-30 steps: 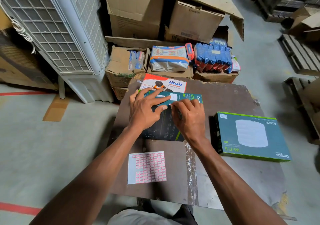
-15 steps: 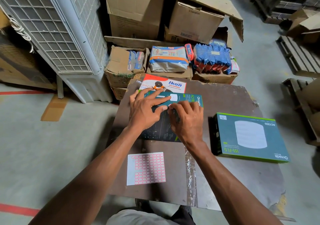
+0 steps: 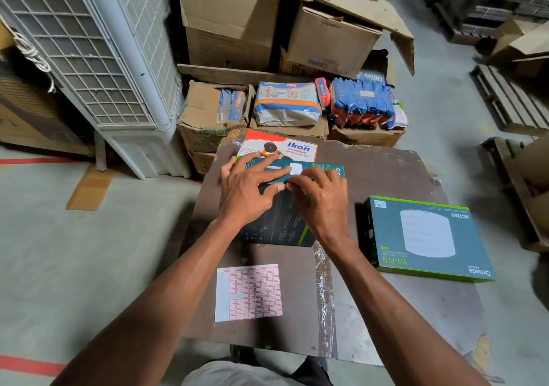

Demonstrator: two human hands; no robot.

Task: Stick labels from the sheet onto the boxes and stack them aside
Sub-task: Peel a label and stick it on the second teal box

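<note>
Two bare hands work at the middle of a large dark brown board table [image 3: 386,177], seen from above by a head-worn camera. Behind the table stand a tall white air cooler [image 3: 89,58] and a pile of brown cardboard cartons [image 3: 237,29]. To the right on the table lies a flat teal Wi-Fi router box [image 3: 424,237] with green edging, well apart from the hands. At the centre, a second teal and black router box [image 3: 276,225] stands tilted on its edge. The left hand [image 3: 246,189] rests on its upper edge with fingers spread and extended, steadying it. The right hand [image 3: 320,198] has its fingers curled against the same top edge, apparently pinching or pressing something small there, though that is hard to make out. Just behind lies a white and orange tape dispenser box [image 3: 291,146]. Nearest the person, a white sheet of small pink-bordered labels [image 3: 248,292] lies flat.
</note>
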